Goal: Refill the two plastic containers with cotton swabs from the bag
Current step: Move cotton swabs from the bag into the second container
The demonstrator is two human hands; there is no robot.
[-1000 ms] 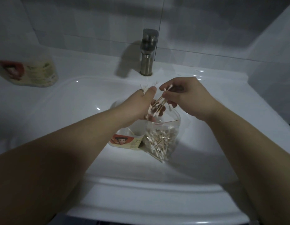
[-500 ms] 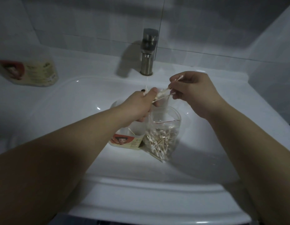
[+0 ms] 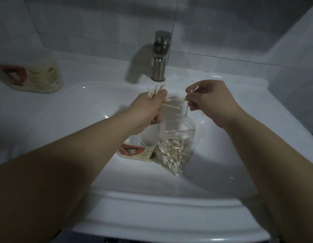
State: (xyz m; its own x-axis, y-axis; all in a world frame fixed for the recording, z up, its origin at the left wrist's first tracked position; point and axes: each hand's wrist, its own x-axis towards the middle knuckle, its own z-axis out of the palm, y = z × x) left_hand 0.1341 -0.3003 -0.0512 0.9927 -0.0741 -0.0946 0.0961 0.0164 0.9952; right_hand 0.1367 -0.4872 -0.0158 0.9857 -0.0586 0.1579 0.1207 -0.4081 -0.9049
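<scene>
A bundle of cotton swabs (image 3: 154, 91) is gripped in the curled left hand (image 3: 147, 111) above the sink basin (image 3: 78, 109), while a few loose swabs (image 3: 173, 99) are pinched between the thumb and fingertips of the right hand (image 3: 212, 100), just to its right. Below the hands, the open-mouthed bag (image 3: 176, 148), swabs heaped at its bottom, is seen in the basin, touching a labelled plastic container (image 3: 140, 150) on its left. The second container (image 3: 34, 78) is set on the counter (image 3: 99, 71) at the far left.
</scene>
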